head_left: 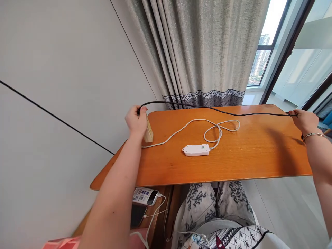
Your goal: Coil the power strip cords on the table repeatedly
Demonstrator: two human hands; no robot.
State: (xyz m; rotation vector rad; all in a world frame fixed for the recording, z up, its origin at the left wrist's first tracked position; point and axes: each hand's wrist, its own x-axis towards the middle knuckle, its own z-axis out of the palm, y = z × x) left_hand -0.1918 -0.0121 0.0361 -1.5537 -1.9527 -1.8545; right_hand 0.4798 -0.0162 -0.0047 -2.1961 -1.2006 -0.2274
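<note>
A thin black cable (212,108) stretches above the far side of the wooden table, sagging slightly between my two hands. My left hand (136,121) is closed on its left end. Just beside and under those fingers stands a beige block (148,131); I cannot tell whether the hand also touches it. At the right, my right hand (304,121) pinches the cable's other end. On the tabletop between them lies a white power strip (196,149), its white cord (181,128) looped behind it and running left toward the beige block.
The orange-brown wooden table (241,155) spans the view before my lap. Grey curtains (207,52) hang behind it, with a white wall (64,86) at left. Below the left edge, a phone (146,196) and a dark device (137,215) lie with white charging cables.
</note>
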